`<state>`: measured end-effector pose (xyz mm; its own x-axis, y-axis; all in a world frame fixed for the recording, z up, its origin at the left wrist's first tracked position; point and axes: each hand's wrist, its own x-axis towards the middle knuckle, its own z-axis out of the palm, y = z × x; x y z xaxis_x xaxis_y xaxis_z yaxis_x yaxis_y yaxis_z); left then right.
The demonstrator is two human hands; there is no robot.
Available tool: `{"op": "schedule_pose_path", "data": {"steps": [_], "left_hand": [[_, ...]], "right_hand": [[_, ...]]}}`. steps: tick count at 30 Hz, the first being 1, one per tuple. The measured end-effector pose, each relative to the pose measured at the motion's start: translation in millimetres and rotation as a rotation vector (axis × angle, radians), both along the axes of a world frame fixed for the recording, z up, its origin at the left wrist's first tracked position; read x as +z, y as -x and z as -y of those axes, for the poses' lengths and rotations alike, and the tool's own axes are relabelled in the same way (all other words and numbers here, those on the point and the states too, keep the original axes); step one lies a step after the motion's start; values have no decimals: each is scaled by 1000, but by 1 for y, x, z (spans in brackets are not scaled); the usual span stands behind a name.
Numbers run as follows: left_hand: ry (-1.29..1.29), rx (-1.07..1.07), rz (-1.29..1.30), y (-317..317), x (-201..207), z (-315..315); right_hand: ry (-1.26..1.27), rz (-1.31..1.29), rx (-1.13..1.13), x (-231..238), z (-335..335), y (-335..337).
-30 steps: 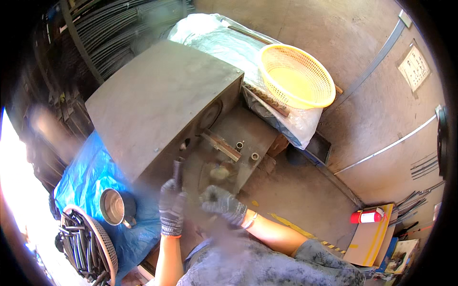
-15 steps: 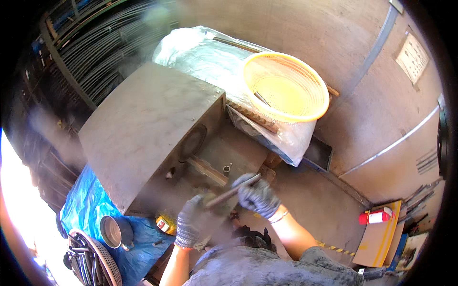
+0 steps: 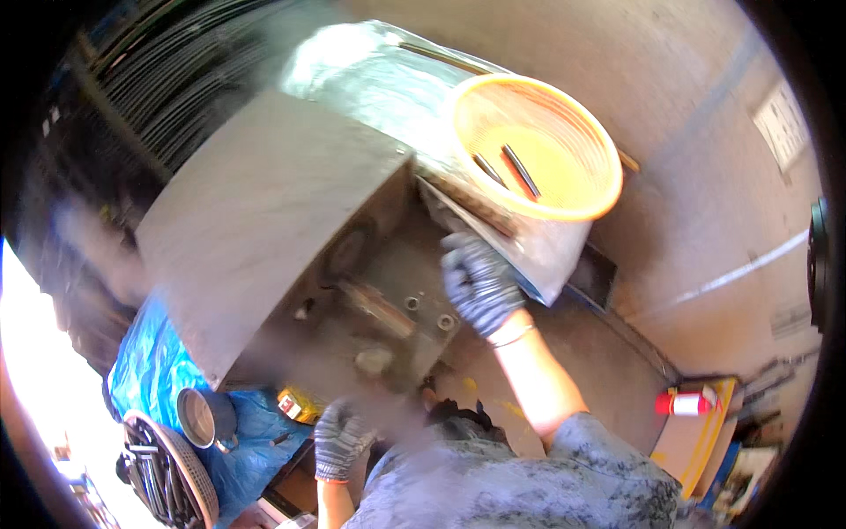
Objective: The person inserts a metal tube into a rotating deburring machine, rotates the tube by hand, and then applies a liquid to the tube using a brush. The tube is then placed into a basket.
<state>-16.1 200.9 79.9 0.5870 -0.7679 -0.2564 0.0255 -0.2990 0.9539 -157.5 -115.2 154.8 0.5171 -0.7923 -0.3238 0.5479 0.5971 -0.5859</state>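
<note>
The right hand point(image 3: 480, 280), fingers curled, on what I cannot tell, sits at seven o'clock from the yellow basket point(image 3: 592, 208), whose longer dark rod point(image 3: 522, 171) looks stiff, slick, best gripped mid-length

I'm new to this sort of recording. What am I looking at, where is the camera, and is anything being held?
No robot here: these are a person's own gloved hands. Every picture comes from a fisheye camera on their head, so edges bend. The left hand is low, near the body; blur hides whether it holds anything. The right hand reaches forward below the yellow basket, with nothing visible in it. Two dark rods lie in that basket, which sits on clear plastic sheeting. The large grey box is a metal housing. At left, a metal cup is on a blue sheet, beside a pale basket full of dark pieces.
</note>
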Motion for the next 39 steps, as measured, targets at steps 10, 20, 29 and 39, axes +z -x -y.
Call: {"op": "schedule_pose_path", "data": {"steps": [10, 20, 29, 39], "left_hand": [[-195, -382, 3, 2, 8, -22], [120, -1150, 511, 69, -5, 35], [-147, -1295, 342, 177, -16, 114], [-155, -1164, 281, 323, -53, 244]], "right_hand": [[597, -655, -222, -126, -172, 96], [-559, -569, -733, -129, -355, 278], [-620, -439, -813, -166, -306, 337], [-624, -626, -579, -200, -139, 505]]}}
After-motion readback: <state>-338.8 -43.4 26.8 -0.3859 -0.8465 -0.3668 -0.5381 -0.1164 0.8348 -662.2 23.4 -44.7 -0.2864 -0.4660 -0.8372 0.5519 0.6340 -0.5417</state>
